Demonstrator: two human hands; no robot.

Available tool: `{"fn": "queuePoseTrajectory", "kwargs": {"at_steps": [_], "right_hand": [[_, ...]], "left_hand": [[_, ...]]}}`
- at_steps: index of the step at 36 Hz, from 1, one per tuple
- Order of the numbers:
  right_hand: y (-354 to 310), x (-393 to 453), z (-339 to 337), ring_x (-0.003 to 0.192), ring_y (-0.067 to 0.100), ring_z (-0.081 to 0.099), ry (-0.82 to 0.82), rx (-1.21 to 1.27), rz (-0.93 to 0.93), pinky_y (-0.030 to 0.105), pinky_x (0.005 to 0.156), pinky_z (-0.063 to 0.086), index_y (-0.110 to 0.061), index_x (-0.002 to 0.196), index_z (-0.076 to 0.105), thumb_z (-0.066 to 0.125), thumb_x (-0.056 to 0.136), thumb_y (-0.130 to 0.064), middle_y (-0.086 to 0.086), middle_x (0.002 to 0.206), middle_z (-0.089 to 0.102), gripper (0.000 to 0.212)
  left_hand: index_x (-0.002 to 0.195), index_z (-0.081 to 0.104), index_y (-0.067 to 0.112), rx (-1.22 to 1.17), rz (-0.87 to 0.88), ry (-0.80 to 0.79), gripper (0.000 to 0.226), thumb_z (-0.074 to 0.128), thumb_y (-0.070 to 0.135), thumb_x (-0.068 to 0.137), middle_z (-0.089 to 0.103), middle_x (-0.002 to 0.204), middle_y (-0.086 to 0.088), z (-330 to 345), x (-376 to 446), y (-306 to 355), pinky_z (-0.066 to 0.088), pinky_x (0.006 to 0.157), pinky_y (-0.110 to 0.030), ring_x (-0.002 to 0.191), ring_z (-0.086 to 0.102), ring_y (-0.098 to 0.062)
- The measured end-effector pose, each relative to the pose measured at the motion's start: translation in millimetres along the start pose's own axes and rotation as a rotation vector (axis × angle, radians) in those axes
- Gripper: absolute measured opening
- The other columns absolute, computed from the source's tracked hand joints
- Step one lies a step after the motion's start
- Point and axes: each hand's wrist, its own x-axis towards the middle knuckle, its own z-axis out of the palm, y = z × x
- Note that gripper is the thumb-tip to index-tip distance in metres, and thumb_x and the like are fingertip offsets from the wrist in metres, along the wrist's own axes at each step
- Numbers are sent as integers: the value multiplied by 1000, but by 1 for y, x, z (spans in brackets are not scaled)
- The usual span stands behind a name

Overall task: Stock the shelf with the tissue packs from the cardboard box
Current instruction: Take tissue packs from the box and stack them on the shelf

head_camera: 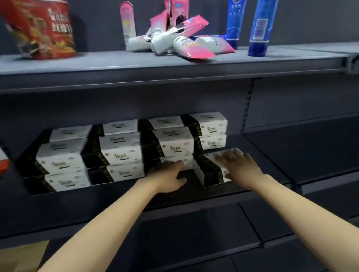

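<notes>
I see both bare arms reaching into the middle dark grey metal shelf [264, 149]. My right hand [240, 162] lies flat, fingers spread, on top of a white-and-black plastic-wrapped tissue pack [211, 170] that sits skewed at the front right of the stock, one corner toward me; the palm is on it, thumb down its right side, no closed grip that I can make out. My left hand [169, 176] is just left of that pack, fingers extended forward and touching the front of the bottom pack in the third column, thumb out to the right; open, not wrapped around anything. The stacked white-and-black tissue packs [118, 151] fill the shelf behind and left of the hands, four columns wide, roughly three high. The skewed pack is just in front of the rightmost column, apart from the neat rows. On the upper shelf [100, 64]: a red printed instant-noodle tub [41, 28] at left, a heap of pink-and-white squeeze tubes [177, 36] in the middle, two blue upright tubes [250, 13] at right. The cardboard box isn't in view.
</notes>
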Motion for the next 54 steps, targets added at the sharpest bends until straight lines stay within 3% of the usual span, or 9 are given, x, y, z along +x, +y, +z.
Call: {"fn": "queuePoseTrajectory", "kwargs": {"at_steps": [6,16,26,35,38,43,48,54], "right_hand": [[-2,26,6,140,26,22,-9,-4,113,45,110,28,-28,151,12,51,93,-11,1,154,21,72],[-2,46,6,138,25,25,7,-12,106,40,107,31,-25,151,16,40,100,-20,3,151,27,56],[-18,67,5,136,26,31,86,94,86,39,105,33,-27,148,26,34,101,-13,2,150,33,50],[-33,55,-4,144,30,21,-19,98,84,42,113,26,-13,149,21,43,94,-4,12,155,20,61],[-49,41,-12,137,28,31,27,79,64,40,108,31,-14,148,26,47,92,-5,11,148,33,60],[-84,17,-18,132,29,36,54,118,-182,40,105,35,-11,137,40,46,94,-16,11,142,39,44],[-141,-2,-31,122,32,48,-54,182,-474,39,95,45,-13,137,42,53,94,-26,11,141,40,46],[-231,-19,-44,114,30,52,-26,188,-742,41,89,48,-13,128,45,56,92,-28,9,129,46,40]], "left_hand": [[137,38,22,28,6,15,46,48,38,94,50,128,-3,-4,2,-14,44,87,-29,114,50,-21],[137,39,23,46,-26,9,47,50,37,94,48,133,-4,-10,1,-31,44,94,-33,118,49,-23],[139,39,23,43,-37,25,48,50,37,95,48,133,-2,-12,4,-28,42,92,-31,119,48,-21],[137,40,21,72,-143,34,46,50,38,94,51,130,-4,-9,-36,-39,44,88,-29,113,52,-23],[139,40,20,93,-190,33,49,49,38,94,54,127,-5,0,-57,-48,43,87,-28,113,53,-22],[137,42,20,108,-291,67,49,51,38,93,55,126,-7,18,-103,-63,47,89,-34,112,55,-26],[132,46,18,154,-361,66,43,50,38,93,55,124,-6,31,-156,-81,47,86,-36,110,54,-25],[119,55,16,155,-515,109,34,48,37,93,57,118,-5,38,-225,-113,48,84,-34,105,56,-24]]}}
